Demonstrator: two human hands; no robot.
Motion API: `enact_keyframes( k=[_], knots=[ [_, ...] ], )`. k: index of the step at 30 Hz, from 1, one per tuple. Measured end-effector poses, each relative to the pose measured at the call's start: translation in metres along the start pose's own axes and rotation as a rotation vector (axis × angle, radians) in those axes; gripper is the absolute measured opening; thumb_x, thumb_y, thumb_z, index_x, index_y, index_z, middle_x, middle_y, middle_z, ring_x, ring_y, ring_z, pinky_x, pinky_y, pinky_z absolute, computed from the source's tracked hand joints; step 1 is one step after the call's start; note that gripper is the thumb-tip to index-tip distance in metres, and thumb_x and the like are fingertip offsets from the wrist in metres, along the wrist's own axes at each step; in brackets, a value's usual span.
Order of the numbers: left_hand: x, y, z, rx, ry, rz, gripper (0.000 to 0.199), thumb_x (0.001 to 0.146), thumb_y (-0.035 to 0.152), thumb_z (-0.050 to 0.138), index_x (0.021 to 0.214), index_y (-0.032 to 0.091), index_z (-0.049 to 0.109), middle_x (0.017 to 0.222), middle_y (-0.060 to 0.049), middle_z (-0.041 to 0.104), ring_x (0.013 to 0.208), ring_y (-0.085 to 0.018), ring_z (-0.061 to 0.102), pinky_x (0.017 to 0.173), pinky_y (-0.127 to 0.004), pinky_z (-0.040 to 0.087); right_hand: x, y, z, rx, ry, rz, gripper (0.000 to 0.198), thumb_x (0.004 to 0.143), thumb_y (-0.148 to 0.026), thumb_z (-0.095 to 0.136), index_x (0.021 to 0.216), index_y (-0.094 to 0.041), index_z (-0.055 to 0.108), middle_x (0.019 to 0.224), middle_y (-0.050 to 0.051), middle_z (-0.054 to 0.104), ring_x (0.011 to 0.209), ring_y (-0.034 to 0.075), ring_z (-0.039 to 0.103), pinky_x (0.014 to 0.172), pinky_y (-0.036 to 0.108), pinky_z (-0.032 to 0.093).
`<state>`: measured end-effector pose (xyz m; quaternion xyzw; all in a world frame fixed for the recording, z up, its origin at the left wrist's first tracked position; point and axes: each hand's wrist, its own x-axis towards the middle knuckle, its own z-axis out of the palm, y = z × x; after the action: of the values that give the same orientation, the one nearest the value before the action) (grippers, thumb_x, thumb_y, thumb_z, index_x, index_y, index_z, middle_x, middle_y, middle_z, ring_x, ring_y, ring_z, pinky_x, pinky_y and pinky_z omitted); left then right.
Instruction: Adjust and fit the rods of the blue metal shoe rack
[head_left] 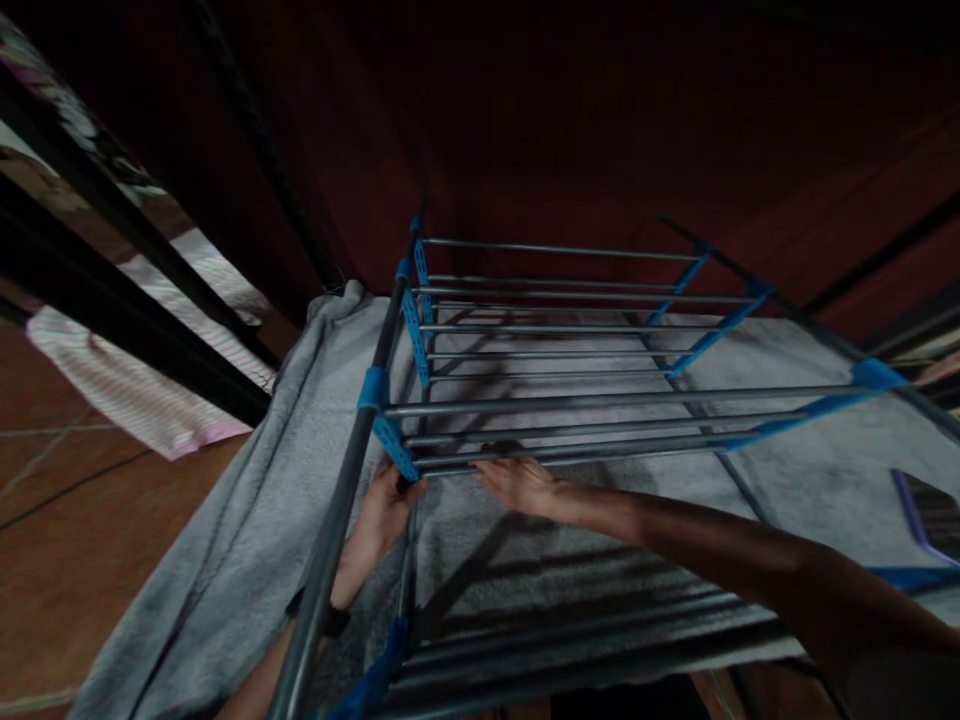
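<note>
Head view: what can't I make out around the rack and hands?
- Left hand: fingertips hidden behind the rack post and blue connector.
- Right hand: fingertips tucked under the lowest rail, grip unclear.
- Rack legs: covered by the grey towel.
- Far background: too dark.
- Right edge: purple-rimmed object cut off.

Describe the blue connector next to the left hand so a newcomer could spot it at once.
Find the metal rack standing on the grey towel. Follow its near-left upright pole to the left hand. The blue connector there slants along the nearest rods, closest of the left-side blue pieces.
</note>
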<state>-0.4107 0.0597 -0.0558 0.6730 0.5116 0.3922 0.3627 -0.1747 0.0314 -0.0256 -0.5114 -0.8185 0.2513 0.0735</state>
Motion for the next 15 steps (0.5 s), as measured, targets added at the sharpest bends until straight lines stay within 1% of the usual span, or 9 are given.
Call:
enact_keyframes(
  k=[3,7,11,15],
  knots=[
    [-0.001,0.001,0.0,-0.059,-0.027,-0.028,0.023,0.073,0.036,0.063,0.089,0.02,0.063,0.111,-0.01,0.065,0.106,-0.029,0.06,0.101,-0.047,0.047,-0.001,-0.009,-0.004,-0.068,-0.001,0.033,0.043,0.104,-0.032,0.03,0.135,-0.015,0.056,0.121,0.012,0.069,0.109,0.027,0.068,0.093,0.044,0.054],
    [-0.002,-0.002,-0.001,-0.08,-0.041,-0.039,0.021,0.073,0.037,0.064,0.083,0.02,0.063,0.106,-0.01,0.064,0.104,-0.029,0.06,0.097,-0.047,0.05,0.003,-0.018,-0.009,-0.104,-0.038,0.046,0.044,0.104,-0.034,0.03,0.135,-0.017,0.056,0.115,0.008,0.072,0.102,0.024,0.07,0.088,0.041,0.056],
    [-0.004,-0.002,-0.002,-0.096,-0.046,-0.057,0.022,0.072,0.037,0.066,0.086,0.02,0.064,0.099,-0.008,0.064,0.1,-0.028,0.062,0.094,-0.045,0.052,0.007,-0.016,-0.006,-0.088,-0.052,0.034,0.044,0.103,-0.034,0.031,0.136,-0.016,0.055,0.113,0.006,0.072,0.1,0.024,0.07,0.086,0.043,0.056],
    [-0.006,-0.002,-0.004,-0.113,-0.046,-0.086,0.022,0.073,0.035,0.067,0.087,0.019,0.063,0.104,-0.009,0.063,0.098,-0.027,0.063,0.092,-0.044,0.054,0.008,-0.009,0.001,-0.016,-0.023,0.03,0.04,0.102,-0.031,0.036,0.131,-0.017,0.059,0.112,0.007,0.073,0.098,0.026,0.07,0.084,0.044,0.056]
  ],
)
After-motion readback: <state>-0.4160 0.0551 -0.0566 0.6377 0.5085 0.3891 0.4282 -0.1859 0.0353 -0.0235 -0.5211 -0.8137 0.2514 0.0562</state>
